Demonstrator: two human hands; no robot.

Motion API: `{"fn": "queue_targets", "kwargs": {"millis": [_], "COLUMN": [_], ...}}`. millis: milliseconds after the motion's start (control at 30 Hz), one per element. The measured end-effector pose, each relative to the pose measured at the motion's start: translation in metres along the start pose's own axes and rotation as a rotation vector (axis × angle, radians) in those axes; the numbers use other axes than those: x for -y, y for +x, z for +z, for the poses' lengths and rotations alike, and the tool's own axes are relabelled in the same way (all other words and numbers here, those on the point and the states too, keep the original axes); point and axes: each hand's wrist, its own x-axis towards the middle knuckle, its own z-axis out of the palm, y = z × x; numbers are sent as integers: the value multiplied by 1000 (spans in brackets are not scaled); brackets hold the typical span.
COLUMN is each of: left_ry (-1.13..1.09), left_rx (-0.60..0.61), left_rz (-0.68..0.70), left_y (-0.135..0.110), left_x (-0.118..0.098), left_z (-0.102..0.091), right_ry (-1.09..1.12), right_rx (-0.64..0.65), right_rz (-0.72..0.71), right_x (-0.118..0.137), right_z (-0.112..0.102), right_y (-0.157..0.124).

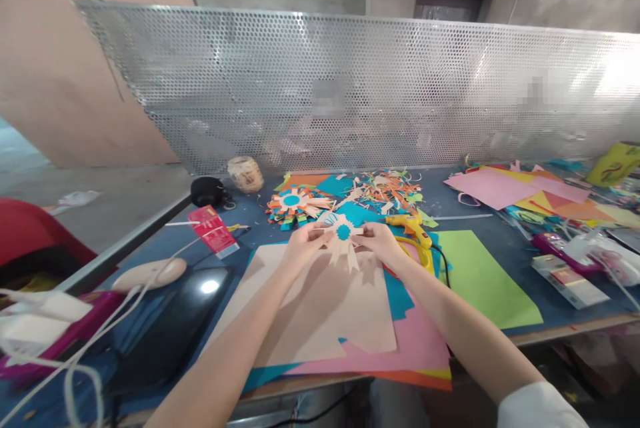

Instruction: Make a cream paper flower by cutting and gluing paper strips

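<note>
Between my two hands is a cream paper rosette (343, 248) with a blue round centre and cut ribbon tails hanging down. My left hand (309, 243) pinches its left edge, and my right hand (379, 241) pinches the right edge. It is held above a large cream paper sheet (320, 315), on which its shadow falls. Just behind the hands lies an orange, cream and blue paper rosette (291, 201). Close to my right hand rests a yellow glue gun (417, 231) with its cord.
Paper scraps (387, 191) are heaped behind the hands. A green sheet (485, 278) lies to the right, pink paper (500, 188) farther back. On the left are a black tablet-like slab (170, 328), a red packet (213, 229) and white cables (115, 321). A perforated metal screen (350, 81) borders the table's back.
</note>
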Motion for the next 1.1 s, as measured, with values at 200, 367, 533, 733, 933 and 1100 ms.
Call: {"fn": "queue_targets", "kwargs": {"millis": [200, 367, 533, 733, 933, 1100], "left_ry": [-9, -7, 14, 219, 508, 584], "left_rx": [-37, -57, -12, 125, 68, 137], "left_rz": [8, 11, -29, -46, 132, 110], "left_y": [-1, 0, -2, -8, -12, -10], "left_x": [-4, -7, -13, -20, -17, -7], "left_z": [0, -2, -5, -6, -5, -6], "right_ry": [-54, -190, -411, -662, -1148, -1343], "right_rx": [-4, -5, -65, -71, 253, 210], "right_rz": [-22, -72, -184, -340, -474, -321], "right_x": [0, -1, 7, 39, 27, -3], "right_z": [-2, -4, -12, -31, -69, -97], "right_y": [1, 3, 6, -30, -130, -182]}}
